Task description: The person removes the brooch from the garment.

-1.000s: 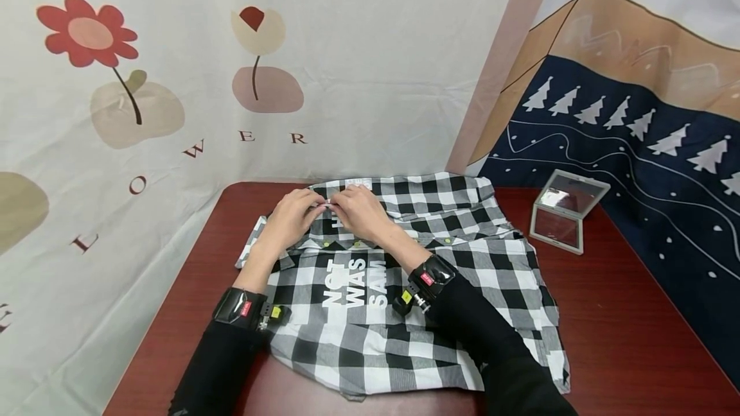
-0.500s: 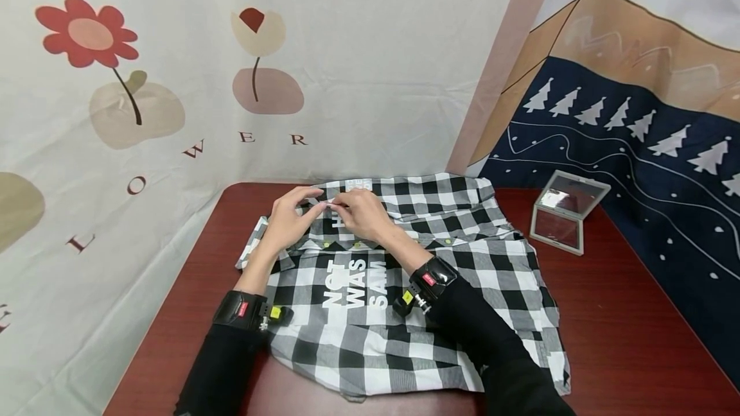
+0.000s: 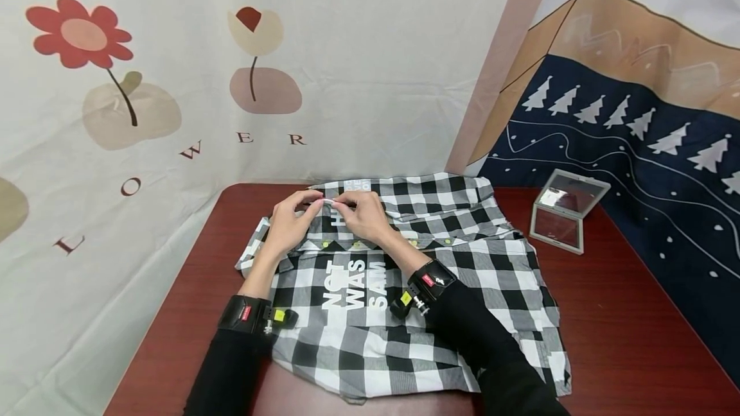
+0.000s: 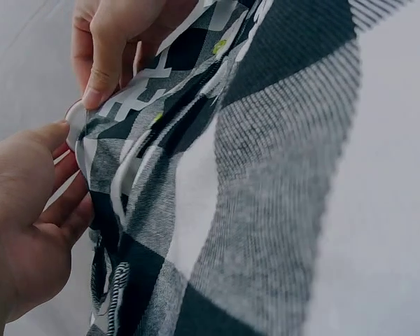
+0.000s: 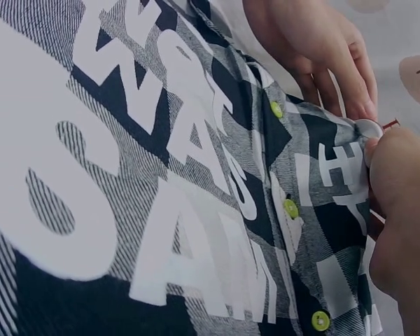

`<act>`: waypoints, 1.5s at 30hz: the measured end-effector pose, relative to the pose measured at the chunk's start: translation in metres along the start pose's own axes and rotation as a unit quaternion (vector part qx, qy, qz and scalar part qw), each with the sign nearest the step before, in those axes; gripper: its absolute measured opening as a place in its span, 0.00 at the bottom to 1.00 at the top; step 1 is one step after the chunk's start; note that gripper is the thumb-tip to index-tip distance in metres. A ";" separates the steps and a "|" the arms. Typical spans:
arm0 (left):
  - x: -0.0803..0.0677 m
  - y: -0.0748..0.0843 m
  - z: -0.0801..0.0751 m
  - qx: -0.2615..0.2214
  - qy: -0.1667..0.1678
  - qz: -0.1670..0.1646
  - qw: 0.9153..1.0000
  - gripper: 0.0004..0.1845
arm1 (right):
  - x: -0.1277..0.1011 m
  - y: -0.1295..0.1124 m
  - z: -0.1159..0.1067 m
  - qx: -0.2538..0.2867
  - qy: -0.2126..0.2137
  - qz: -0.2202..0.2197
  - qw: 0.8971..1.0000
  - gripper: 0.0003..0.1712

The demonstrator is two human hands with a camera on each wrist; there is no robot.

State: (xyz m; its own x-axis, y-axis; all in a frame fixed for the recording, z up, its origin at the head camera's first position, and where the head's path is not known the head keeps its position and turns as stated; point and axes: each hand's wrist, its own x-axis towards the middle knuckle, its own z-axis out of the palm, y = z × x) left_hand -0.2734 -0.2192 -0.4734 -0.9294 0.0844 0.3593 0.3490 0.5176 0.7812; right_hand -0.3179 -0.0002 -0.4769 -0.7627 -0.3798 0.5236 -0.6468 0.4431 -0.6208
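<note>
Both hands lifted slightly since prev frame, edge raised off shirt. L hand (image 3: 289, 223) & R hand (image 3: 361, 216) pinch same white-edged fold of plaid shirt (image 3: 405, 287) w/ fingers (image 4: 98, 66) curled, thumb-to-forefinger. Shirt lies flat mid tabletop (image 3: 624, 332); pinch pt at its 12 o'clock. Mirror box (image 3: 563, 210) at 2 o'clock, well apart.

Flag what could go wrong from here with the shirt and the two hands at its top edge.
Both hands, left hand and right hand, pinch one small fold of the checked shirt; the grip looks slight, so it could slip. Lifting there may drag and rumple the flat lower part. The shirt's right edge lies near the open mirror case, which a pull might nudge.
</note>
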 end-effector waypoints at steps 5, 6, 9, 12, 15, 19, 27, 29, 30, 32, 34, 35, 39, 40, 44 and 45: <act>0.002 0.001 0.002 -0.004 0.007 -0.005 1.000 0.18 | -0.001 0.002 0.003 0.047 0.015 0.041 0.998 0.08; 0.002 0.001 0.002 -0.008 0.010 -0.006 1.000 0.18 | -0.001 0.002 0.003 0.058 0.017 0.046 0.997 0.08; 0.003 0.001 0.003 -0.006 0.015 -0.006 1.000 0.16 | -0.002 0.003 0.003 0.079 0.020 0.059 0.995 0.08; 0.003 0.001 0.004 -0.003 0.018 -0.007 1.000 0.15 | -0.002 0.004 0.003 0.089 0.021 0.062 0.994 0.08; 0.003 0.000 0.005 -0.001 0.018 -0.010 1.000 0.15 | -0.003 0.004 0.004 0.089 0.022 0.063 0.994 0.08; 0.003 0.000 0.006 0.005 0.018 -0.012 1.000 0.15 | -0.002 0.004 0.004 0.085 0.022 0.062 0.994 0.08; 0.002 0.001 0.005 0.010 0.021 -0.011 1.000 0.14 | -0.002 0.003 0.003 0.077 0.006 0.062 0.995 0.08; 0.002 0.002 0.005 0.011 0.024 -0.008 1.000 0.13 | -0.002 0.003 0.003 0.071 0.001 0.060 0.996 0.09; 0.002 0.002 0.005 0.012 0.025 -0.005 1.000 0.13 | -0.002 0.003 0.003 0.069 -0.002 0.059 0.996 0.09; 0.003 0.002 0.005 0.014 0.028 -0.001 1.000 0.13 | -0.001 0.003 0.003 0.061 -0.007 0.055 0.997 0.09; 0.003 0.001 0.006 0.016 0.030 0.003 0.999 0.13 | -0.001 0.003 0.002 0.054 -0.012 0.049 0.997 0.10; 0.003 0.001 0.006 0.018 0.031 0.005 0.999 0.12 | -0.001 0.003 0.002 0.050 -0.014 0.047 0.998 0.10; 0.003 0.002 0.005 0.027 0.036 0.011 0.999 0.12 | 0.000 0.004 0.001 0.040 -0.023 0.037 0.998 0.12; 0.004 0.002 0.005 0.028 0.037 0.014 0.999 0.11 | 0.000 0.004 0.000 0.039 -0.026 0.034 0.998 0.12; 0.004 0.002 0.005 0.038 0.039 0.018 0.998 0.11 | 0.000 0.005 -0.003 0.026 -0.033 0.022 0.999 0.14; 0.005 0.002 0.005 0.041 0.039 0.020 0.998 0.11 | 0.000 0.005 -0.003 0.022 -0.035 0.020 0.999 0.15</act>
State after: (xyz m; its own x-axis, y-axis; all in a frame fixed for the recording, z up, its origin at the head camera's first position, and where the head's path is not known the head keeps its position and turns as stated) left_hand -0.2775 -0.2132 -0.4728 -0.9018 0.0408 0.4303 0.3712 0.5832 0.7226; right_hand -0.3207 0.0049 -0.4781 -0.7841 -0.4197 0.4572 -0.6146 0.4228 -0.6660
